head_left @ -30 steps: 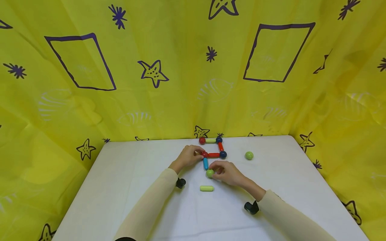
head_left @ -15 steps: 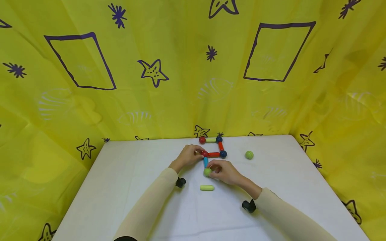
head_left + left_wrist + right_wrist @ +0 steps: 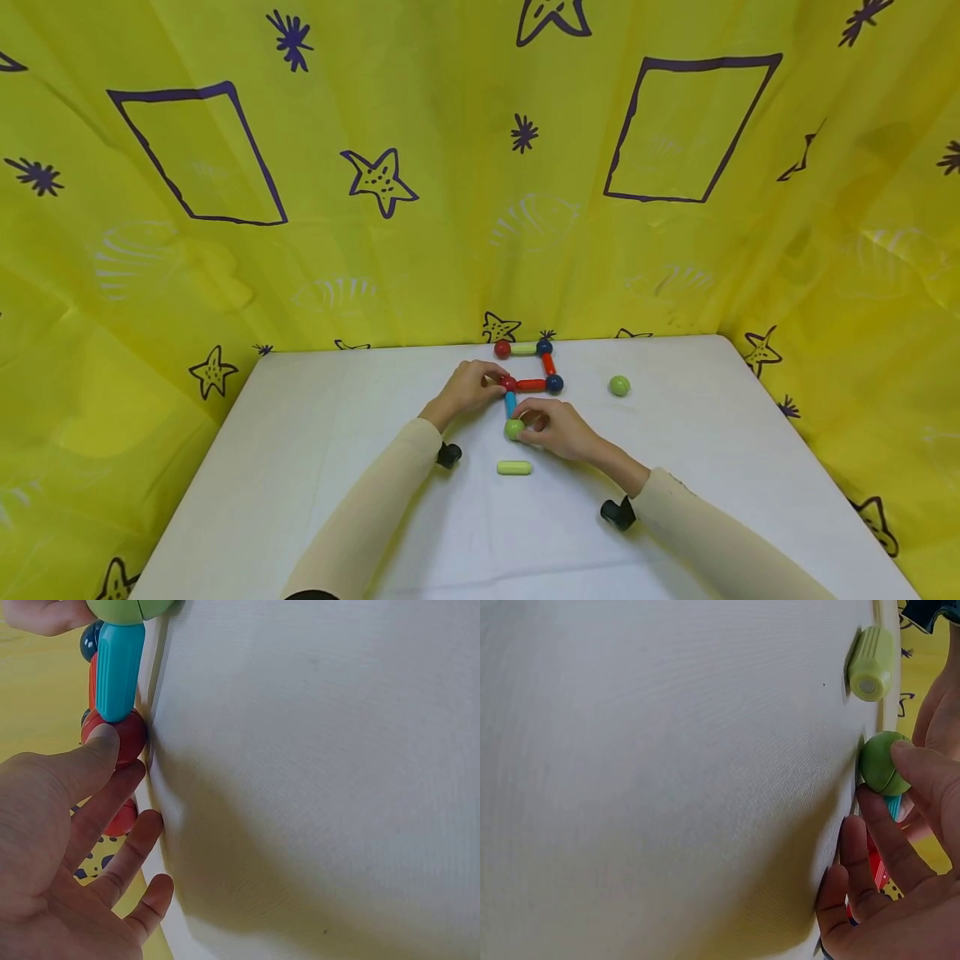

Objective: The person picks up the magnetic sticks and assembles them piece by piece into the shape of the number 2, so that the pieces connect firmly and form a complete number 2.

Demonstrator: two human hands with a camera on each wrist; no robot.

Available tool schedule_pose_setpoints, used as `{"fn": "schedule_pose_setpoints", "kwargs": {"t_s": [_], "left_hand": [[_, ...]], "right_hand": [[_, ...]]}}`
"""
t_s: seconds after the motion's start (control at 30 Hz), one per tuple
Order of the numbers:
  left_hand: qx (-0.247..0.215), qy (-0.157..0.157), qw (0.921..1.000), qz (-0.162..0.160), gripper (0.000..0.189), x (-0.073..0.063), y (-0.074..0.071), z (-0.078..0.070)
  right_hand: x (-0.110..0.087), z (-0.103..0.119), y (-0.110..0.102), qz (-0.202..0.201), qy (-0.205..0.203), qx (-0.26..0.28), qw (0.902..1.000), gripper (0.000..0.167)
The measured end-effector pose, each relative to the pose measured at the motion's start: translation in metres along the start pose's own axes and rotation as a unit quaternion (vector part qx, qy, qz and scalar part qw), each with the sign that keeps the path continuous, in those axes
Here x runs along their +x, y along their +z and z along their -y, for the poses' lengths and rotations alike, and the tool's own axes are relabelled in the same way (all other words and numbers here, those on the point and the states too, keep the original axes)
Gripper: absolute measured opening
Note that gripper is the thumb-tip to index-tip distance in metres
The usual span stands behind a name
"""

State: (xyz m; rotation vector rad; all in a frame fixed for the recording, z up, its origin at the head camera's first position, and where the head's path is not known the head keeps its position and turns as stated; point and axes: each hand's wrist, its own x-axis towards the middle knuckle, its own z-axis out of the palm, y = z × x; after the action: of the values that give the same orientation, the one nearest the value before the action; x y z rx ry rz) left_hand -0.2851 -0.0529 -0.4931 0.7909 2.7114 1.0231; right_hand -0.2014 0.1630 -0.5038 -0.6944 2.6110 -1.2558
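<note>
My left hand pinches a red ball between thumb and index finger, its other fingers spread. A blue rod runs from this ball to a green ball. Thumb and index finger of my right hand pinch the green ball, which touches the rod's near end. From the held red ball a red rod leads right to a dark blue ball. Another red rod joins that to a second dark blue ball, then a pale green rod and a far red ball.
A loose pale green rod lies in front of the hands, a magnet disc showing at its end in the right wrist view. Another green ball sits to the right on the white table. A yellow curtain hangs behind.
My right hand has moved the green ball slightly left and away from me, against the near end of the blue rod. The left hand has kept its place on the red ball.
</note>
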Motion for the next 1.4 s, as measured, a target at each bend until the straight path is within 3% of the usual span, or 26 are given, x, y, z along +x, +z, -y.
{"fn": "schedule_pose_setpoints", "kwargs": {"t_s": [0.17,0.47,0.83,1.4], "left_hand": [[-0.001,-0.002,1.0,0.0,0.022,0.0,0.001,0.001],[0.004,-0.004,1.0,0.004,0.023,0.002,0.005,0.004],[0.004,-0.004,1.0,0.004,0.023,0.003,0.005,0.006],[0.002,-0.002,1.0,0.002,0.022,0.002,0.002,0.005]], "right_hand": [[-0.001,0.001,-0.002,0.009,-0.003,0.0,1.0,0.023],[-0.006,0.008,-0.015,0.055,-0.036,-0.023,0.9976,0.04],[-0.019,0.025,-0.027,0.098,-0.065,-0.032,0.9925,0.044],[-0.022,0.035,-0.004,0.162,-0.066,-0.035,0.9841,0.037]]}}
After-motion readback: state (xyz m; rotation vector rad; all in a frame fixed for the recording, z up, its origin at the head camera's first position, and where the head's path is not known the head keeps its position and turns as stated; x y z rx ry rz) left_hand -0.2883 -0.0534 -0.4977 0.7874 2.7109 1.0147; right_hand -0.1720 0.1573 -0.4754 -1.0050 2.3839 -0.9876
